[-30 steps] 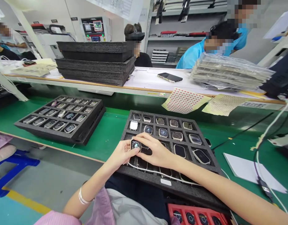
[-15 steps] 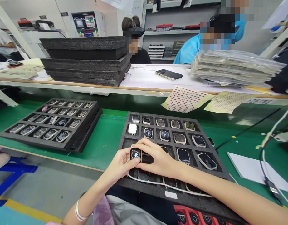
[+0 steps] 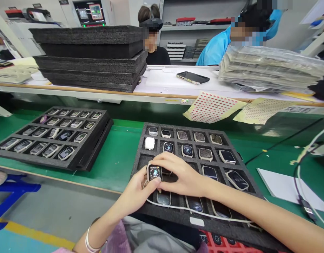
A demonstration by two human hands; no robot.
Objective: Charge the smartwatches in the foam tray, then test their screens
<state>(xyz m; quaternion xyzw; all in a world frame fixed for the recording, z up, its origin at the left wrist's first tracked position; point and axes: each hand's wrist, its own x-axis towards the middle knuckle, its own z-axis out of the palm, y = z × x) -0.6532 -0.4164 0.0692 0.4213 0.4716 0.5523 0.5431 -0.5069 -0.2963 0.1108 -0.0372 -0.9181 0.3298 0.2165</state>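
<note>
Since the green bench [image 3: 122, 165] carries the foam tray [image 3: 139, 158], we work over its near cells, keeping the watch [image 3: 154, 173] above the tray. Our left hand [image 3: 137, 191] grasps the watch, fingers curled round its pale case, lit screen up; our right hand [image 3: 183, 174] reaches across its top edge, grip unclear.

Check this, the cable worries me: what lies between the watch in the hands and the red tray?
The head view shows a row of watches, a white cable and the black foam tray's rim between the watch and the red tray.
</note>
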